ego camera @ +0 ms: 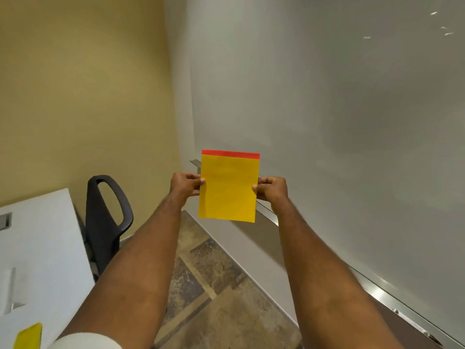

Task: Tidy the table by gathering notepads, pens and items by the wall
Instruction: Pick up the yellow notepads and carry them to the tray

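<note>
Pinching yellow notepad point(229, 187) mid-frame: left hand point(185, 183), right hand point(273, 188) at its side edges. Light edge pinch, could slip to floor point(214, 285).

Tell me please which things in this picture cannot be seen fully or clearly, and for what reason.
Head view only:
- Yellow notepad: its back, hidden as it faces the camera; writing too faint to tell.
- Left hand and right hand: fingers behind the pad.
- Second yellow item on the white table: cut by the bottom edge.
- Whiteboard tray: partly behind the pad.
- Chair: seat hidden by the table and arm.
</note>
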